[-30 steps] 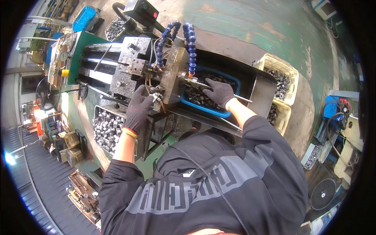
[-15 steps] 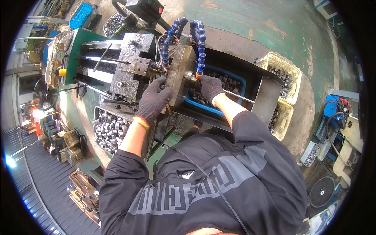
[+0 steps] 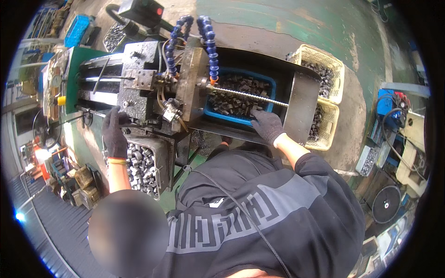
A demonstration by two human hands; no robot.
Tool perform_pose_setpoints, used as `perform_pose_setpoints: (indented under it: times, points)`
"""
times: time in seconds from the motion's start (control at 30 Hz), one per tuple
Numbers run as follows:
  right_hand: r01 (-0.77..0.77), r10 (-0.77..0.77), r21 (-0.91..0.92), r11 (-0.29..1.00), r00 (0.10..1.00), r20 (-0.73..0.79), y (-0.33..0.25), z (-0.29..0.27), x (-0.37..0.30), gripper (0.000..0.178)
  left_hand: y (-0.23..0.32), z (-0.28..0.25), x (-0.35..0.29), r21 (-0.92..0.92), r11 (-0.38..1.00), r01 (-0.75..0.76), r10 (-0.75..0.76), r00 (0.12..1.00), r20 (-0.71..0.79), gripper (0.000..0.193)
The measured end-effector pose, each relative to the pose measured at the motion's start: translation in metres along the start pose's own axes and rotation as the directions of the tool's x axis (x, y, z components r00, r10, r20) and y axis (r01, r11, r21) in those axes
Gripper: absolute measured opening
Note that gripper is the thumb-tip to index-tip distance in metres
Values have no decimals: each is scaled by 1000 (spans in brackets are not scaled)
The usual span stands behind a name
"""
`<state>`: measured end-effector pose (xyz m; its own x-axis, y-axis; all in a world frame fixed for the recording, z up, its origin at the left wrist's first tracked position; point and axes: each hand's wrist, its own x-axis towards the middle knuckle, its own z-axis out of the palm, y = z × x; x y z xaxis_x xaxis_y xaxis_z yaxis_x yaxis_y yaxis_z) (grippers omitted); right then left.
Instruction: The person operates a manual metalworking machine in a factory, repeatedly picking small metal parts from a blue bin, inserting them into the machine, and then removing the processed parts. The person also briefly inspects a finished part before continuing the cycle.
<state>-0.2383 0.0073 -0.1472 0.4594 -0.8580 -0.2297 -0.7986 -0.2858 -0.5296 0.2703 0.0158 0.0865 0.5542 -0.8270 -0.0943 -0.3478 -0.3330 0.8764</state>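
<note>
The right dark knit-gloved hand [image 3: 268,126], nearer, has fingers loosely spread beside the blue plastic bin [image 3: 227,117]; its small dark metal pieces [image 3: 238,104] lie forward-left. The left dark knit-gloved hand's [image 3: 115,132] grip is unclear.

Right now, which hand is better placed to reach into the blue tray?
Probably the right hand: it is at the blue tray, while the left hand is farther left, beside the machine.

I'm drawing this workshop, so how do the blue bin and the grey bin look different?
The blue bin holds dark pieces; the grey bin holds shinier, silvery pieces. The blue bin sits in a black trough; the grey bin is outside it. Both hold lots of small pieces.
</note>
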Motion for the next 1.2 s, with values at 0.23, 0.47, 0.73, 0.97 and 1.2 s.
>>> perform_pose_setpoints:
  times: [0.23, 0.47, 0.73, 0.97, 1.2]
  points:
    - [-308, 307, -2, 951, 949, 68, -1, 12, 39, 56, 19, 17, -39, 78, 990, 121, -136, 965, 223, 37]
    - [-445, 436, -106, 889, 895, -99, -21, 48, 128, 28, 18, 42, -14, 285, 956, -67, 39, 994, 105, 35]
    - [-420, 422, -127, 899, 906, -7, -1, 108, 142, 28, 22, 43, -15, 336, 941, -48, 0, 990, 142, 32]
    - [-514, 514, -77, 855, 858, -14, -23, 69, 103, 33, 29, 45, -15, 359, 927, -104, 46, 985, 167, 32]
    - [-665, 643, 303, 683, 744, 184, -26, 18, 43, 60, 12, 47, -10, 260, 952, -163, 124, 979, 160, 33]
